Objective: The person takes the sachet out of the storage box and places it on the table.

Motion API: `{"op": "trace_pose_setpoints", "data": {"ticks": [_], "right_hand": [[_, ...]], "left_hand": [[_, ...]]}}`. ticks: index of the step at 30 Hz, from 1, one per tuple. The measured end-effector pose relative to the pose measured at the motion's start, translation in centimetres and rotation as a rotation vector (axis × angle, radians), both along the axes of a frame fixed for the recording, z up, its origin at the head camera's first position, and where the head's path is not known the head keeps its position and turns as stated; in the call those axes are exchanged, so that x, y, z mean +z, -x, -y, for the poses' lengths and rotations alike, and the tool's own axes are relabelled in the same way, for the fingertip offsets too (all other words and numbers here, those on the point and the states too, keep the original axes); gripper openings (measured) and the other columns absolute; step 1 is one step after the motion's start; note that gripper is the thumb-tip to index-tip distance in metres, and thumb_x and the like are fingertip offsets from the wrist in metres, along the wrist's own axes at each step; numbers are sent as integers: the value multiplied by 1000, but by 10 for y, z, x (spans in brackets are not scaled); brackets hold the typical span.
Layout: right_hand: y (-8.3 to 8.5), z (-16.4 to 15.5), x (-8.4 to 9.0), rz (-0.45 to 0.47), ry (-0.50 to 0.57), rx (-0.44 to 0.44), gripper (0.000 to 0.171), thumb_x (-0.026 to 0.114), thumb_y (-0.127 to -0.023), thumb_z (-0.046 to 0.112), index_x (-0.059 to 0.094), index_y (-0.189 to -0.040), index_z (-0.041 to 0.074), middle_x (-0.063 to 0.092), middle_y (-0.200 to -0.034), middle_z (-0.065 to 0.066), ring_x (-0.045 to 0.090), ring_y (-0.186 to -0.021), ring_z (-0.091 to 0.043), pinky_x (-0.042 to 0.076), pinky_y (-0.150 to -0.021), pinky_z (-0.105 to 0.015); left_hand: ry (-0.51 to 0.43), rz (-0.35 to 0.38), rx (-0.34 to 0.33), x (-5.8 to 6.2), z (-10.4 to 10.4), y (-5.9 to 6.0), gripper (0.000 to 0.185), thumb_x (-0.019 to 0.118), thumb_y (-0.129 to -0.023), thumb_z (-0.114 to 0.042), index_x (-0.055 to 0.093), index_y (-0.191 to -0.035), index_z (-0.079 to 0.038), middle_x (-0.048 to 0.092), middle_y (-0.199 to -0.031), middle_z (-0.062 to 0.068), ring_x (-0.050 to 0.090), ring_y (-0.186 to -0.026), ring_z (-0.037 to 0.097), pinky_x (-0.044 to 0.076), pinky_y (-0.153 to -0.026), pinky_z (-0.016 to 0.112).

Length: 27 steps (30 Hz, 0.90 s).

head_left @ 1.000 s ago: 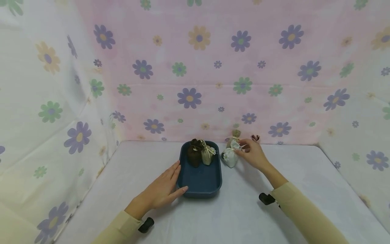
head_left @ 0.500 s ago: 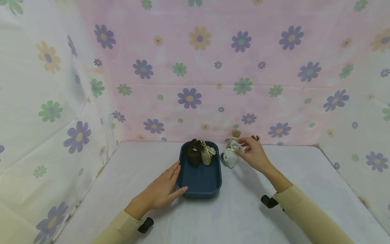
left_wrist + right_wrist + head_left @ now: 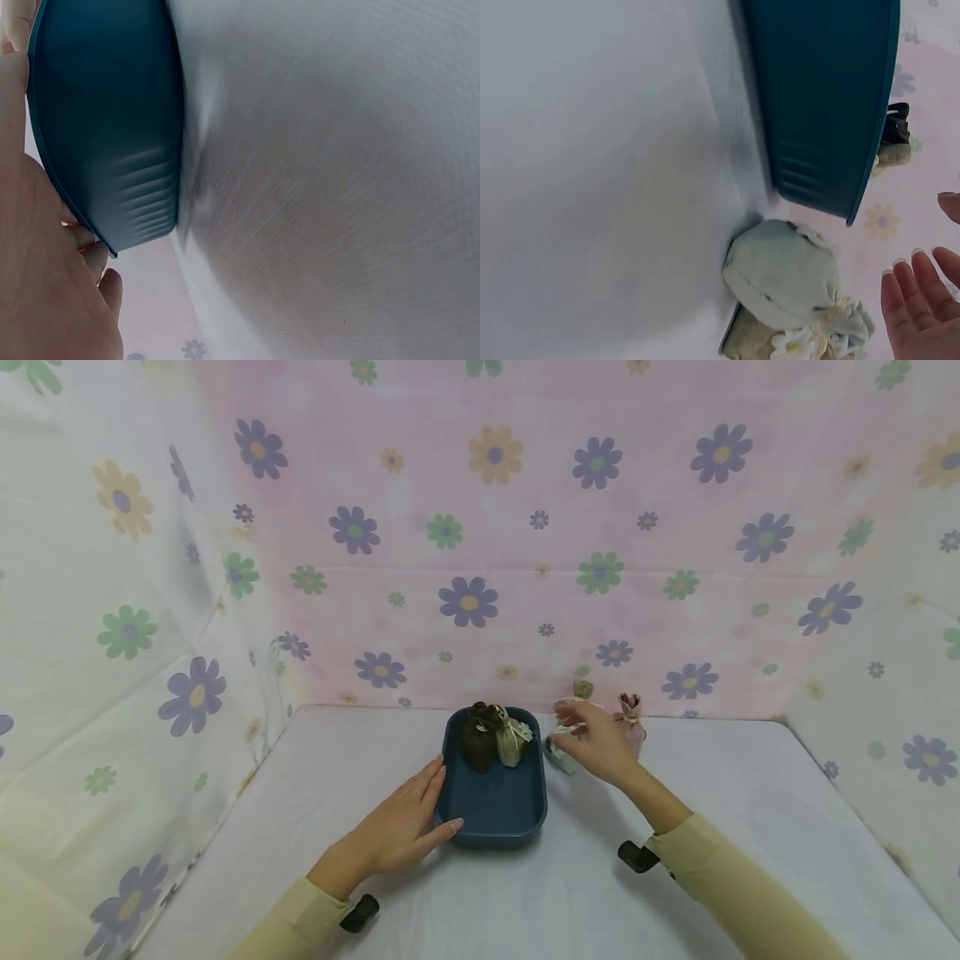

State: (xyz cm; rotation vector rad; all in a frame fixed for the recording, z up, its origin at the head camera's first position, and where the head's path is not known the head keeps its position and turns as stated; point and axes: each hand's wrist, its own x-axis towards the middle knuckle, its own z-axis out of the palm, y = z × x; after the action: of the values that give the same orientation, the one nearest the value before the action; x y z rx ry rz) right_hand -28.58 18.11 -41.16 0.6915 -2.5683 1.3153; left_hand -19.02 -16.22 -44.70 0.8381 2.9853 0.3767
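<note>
Draped all round in pink flower-print cloth (image 3: 480,527), with a white-covered table (image 3: 570,893) below. Resting in the middle of that table, a dark blue tray (image 3: 491,810), long axis running away from the person, holding a brown pouch (image 3: 477,739) and a beige pouch (image 3: 512,742) upright side by side at its far end. Laid flat against the tray's near-left corner, the left hand (image 3: 397,831), fingers straight and slightly spread, thumb along the near wall, gripping nothing; shown the same way in the left wrist view, palm beside the tray's outer wall (image 3: 112,127). Hovering just right of the tray's far-right corner, the right hand (image 3: 596,747), fingers extended and a little apart, closed on nothing, directly above a white pouch (image 3: 558,753) that sits on the table just beside the tray. Seen from the right wrist camera, that white pouch (image 3: 787,274) lying below and to the tray side of the open fingertips (image 3: 907,289), tied neck and small flower trim pointing toward the hand, plump body toward the tray; not touching the fingers as far as can be told. Far nearer to this pouch than the left hand. Behind it an olive pouch (image 3: 582,690), mostly hidden, and just beyond the knuckles a pink pouch (image 3: 630,710) standing upright near the back cloth
</note>
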Motion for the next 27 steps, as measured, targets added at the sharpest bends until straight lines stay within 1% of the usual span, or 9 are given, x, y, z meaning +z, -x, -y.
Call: {"op": "trace_pose_setpoints", "data": {"ticks": [7, 12, 15, 17, 20, 27], "right_hand": [[8, 17, -6, 11, 13, 52, 45, 76, -93, 7, 60, -134, -4, 63, -125, -25, 63, -111, -41, 55, -94, -52], [13, 27, -9, 20, -15, 36, 44, 76, -93, 9, 61, -133, -4, 64, -124, -24, 65, -110, -39, 56, -93, -50], [17, 33, -11, 15, -14, 44, 44, 75, -93, 6, 60, -132, -8, 64, -122, -27, 65, -108, -42, 56, -92, -52], [20, 37, -12, 7, -18, 60, 43, 73, -93, 4, 59, -131, -11, 64, -121, -28, 65, -108, -44, 55, -92, -53], [25, 44, -14, 16, -37, 70, 44, 72, -93, 4, 58, -132, -13, 65, -121, -28, 65, -109, -44, 55, -93, -54], [32, 58, -17, 71, -80, 30, 47, 73, -94, 9, 58, -135, -9, 66, -124, -24, 65, -112, -39, 54, -96, -50]], "left_hand": [[9, -8, 2, -2, 0, 1, 97, 26, -102, -73, 14, -163, 1, 4, -172, 13, 10, -158, 25, 23, -124, 46], [11, 14, 1, -1, 0, 2, 96, 25, -102, -73, 12, -163, 0, 2, -172, 13, 8, -158, 24, 21, -125, 45], [9, 30, -1, 0, 1, 2, 96, 26, -102, -73, 11, -163, 0, 0, -172, 12, 7, -158, 25, 20, -125, 45], [11, 32, -1, 0, 1, 2, 96, 26, -102, -73, 11, -163, 0, 0, -172, 12, 7, -158, 25, 20, -125, 45], [12, 29, -3, 0, 1, 2, 96, 27, -102, -72, 11, -163, 0, 0, -172, 13, 8, -158, 26, 21, -125, 45], [10, 31, -1, -2, 1, 1, 96, 26, -102, -73, 10, -163, -1, 0, -172, 12, 7, -158, 24, 20, -125, 44]]}}
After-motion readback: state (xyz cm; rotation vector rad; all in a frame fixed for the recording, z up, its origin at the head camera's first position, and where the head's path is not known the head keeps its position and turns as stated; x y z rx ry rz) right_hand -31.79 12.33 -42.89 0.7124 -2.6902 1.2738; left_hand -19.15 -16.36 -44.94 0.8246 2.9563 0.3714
